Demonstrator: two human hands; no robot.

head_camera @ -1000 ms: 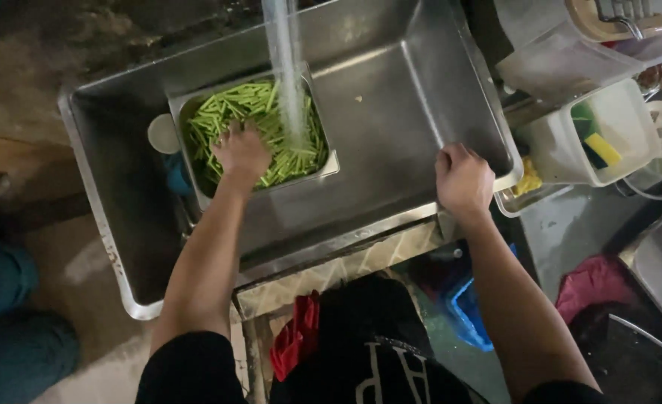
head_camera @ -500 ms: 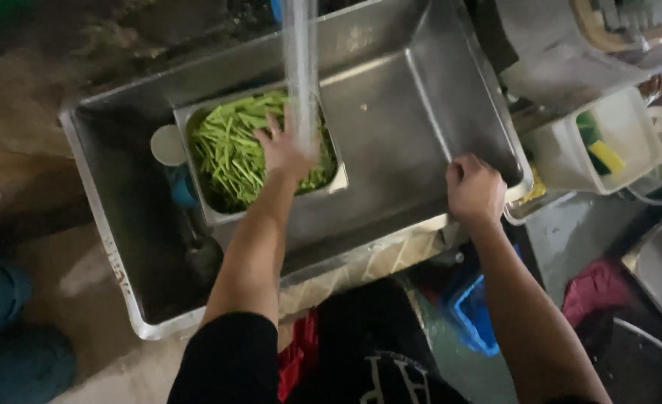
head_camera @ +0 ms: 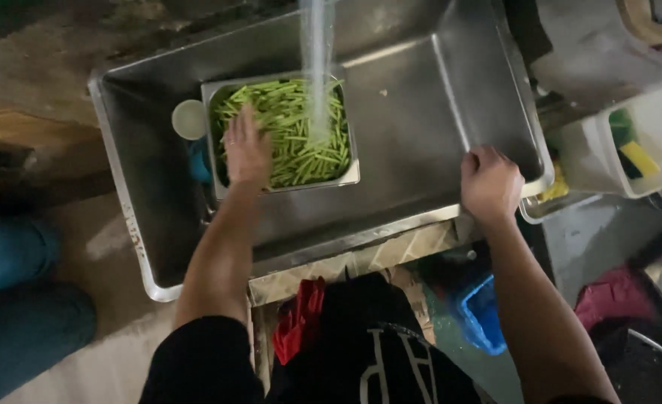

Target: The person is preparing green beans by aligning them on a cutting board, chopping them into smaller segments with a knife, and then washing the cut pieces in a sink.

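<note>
Left to right. At the far left, a blue trouser leg (head_camera: 16, 299) of someone else; not involved.

Left hand (head_camera: 247, 150): lies flat in the metal tray (head_camera: 209, 135), palm down, fingers spread and released, pressing on the green beans (head_camera: 301, 142) without grasping any. Half a second ago this hand was at the tray's right side, next to the stream; a second ago nearer the middle. It now rests on the left part of the pile. Judgement: the hand is sweeping back and forth through the beans, so rinsing is in progress, not finished.

Beans: cut, slender, bright green, wet, heaped loosely and filling most of the tray. The tray sits in the left half of the steel sink (head_camera: 435, 150), a small white round lid (head_camera: 189, 120) touching its left wall.

Water stream (head_camera: 316, 67): falls onto the right-centre of the beans; running as before.

Right hand (head_camera: 490, 183): fingers clenched over the sink's front right rim, gripping it; position unchanged.

Further right: a clear plastic tub (head_camera: 608, 161) with green and yellow items inside, too small to identify.
</note>
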